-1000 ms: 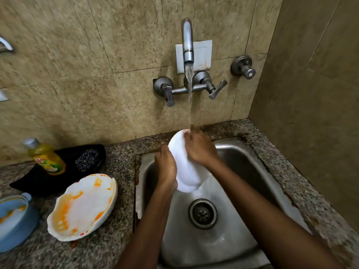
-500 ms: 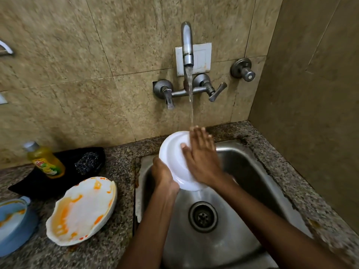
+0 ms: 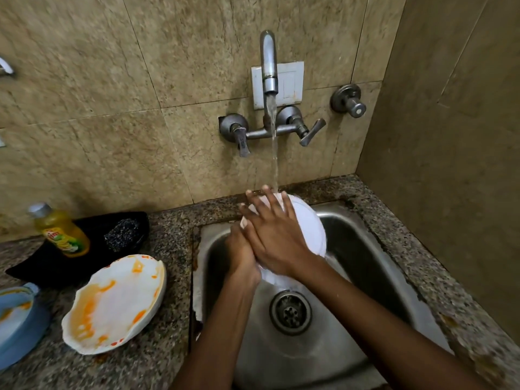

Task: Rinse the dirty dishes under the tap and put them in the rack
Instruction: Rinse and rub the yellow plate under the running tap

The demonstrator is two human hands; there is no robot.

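Note:
A white plate [image 3: 311,229] stands tilted on edge over the steel sink [image 3: 365,249], under the running tap [image 3: 268,66]. My left hand [image 3: 240,256] grips its lower left edge from below. My right hand [image 3: 274,235] lies flat on the plate's face with its fingers spread, and the water stream lands by the fingertips. A dirty white plate [image 3: 115,302] with orange smears lies on the counter left of the sink. A blue dish [image 3: 17,325] with orange residue sits at the far left edge. No rack is in view.
A yellow dish-soap bottle [image 3: 60,230] and a dark scrubber [image 3: 122,235] rest on a black tray [image 3: 33,266] against the tiled wall. The sink drain [image 3: 289,311] is open. A side wall closes off the right. Granite counter [image 3: 157,347] surrounds the sink.
The plate's upper part has swung right under the stream. My right hand slid leftward across its face toward my left hand, fingers still spread.

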